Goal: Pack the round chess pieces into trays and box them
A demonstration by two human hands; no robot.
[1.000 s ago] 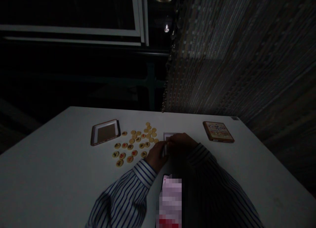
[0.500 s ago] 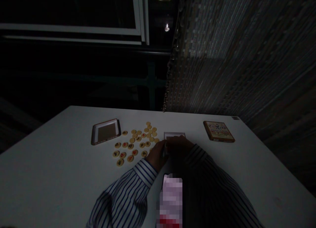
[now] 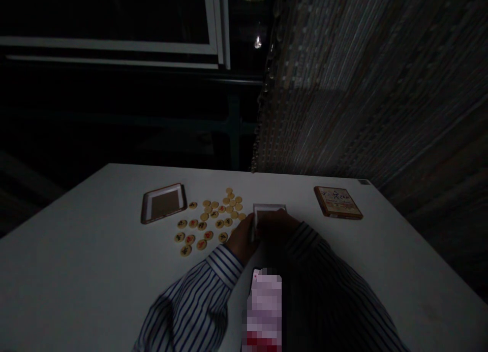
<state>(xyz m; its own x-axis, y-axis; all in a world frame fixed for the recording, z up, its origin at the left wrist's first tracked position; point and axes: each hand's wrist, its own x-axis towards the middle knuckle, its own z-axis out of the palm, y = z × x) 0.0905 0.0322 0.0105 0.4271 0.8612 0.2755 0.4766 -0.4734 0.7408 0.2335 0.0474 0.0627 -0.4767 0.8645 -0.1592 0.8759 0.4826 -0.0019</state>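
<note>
In dim light, my left hand (image 3: 241, 242) and my right hand (image 3: 277, 224) meet over a small pale folded sheet (image 3: 269, 210) lying on the white table (image 3: 76, 270). The fingers of both hands are closed on the sheet's near edge. Both arms wear blue-striped sleeves. Just left of my hands lie several round yellow game discs (image 3: 213, 220) with red or black marks, scattered flat on the table.
An open shallow box tray (image 3: 163, 203) sits left of the discs. A closed printed box lid (image 3: 337, 202) lies at the right. A beaded curtain (image 3: 366, 88) hangs behind the table; a dark window is at the back left.
My hands have shifted slightly on the sheet, showing a little more of its far edge. The discs, tray and lid have not moved.
</note>
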